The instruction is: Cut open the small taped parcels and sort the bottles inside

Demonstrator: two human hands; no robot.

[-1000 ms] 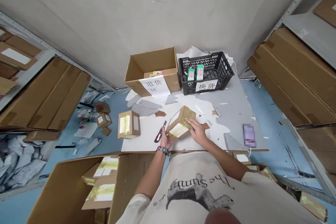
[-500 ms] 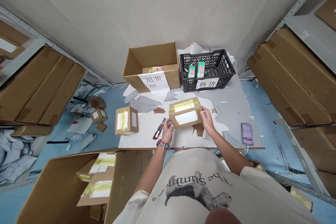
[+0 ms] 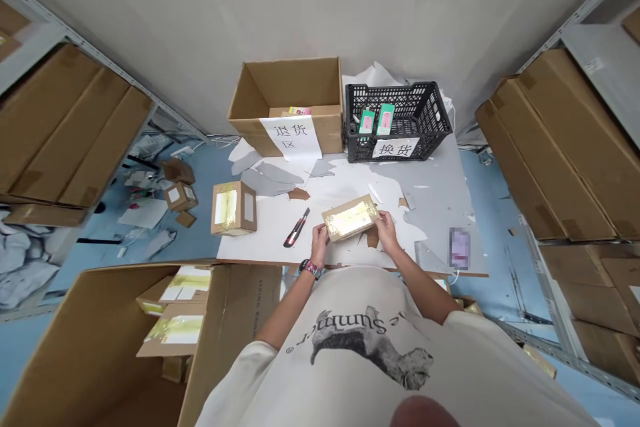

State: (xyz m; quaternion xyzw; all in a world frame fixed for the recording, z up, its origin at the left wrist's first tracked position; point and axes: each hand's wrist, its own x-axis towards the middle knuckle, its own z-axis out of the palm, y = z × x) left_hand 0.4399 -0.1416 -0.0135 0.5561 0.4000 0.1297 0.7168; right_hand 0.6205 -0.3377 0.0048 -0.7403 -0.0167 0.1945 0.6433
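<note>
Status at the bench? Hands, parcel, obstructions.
Left hand and right hand holding taped cardboard box by its short ends. Utility knife lying on white table, just beside left hand.

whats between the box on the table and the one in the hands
In the head view, a utility knife lies on the white board between the table box and the held box, closer to the left hand.

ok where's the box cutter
In the head view, the box cutter lies on the white table, just left of the person's left hand, between it and a taped cardboard box.
</note>
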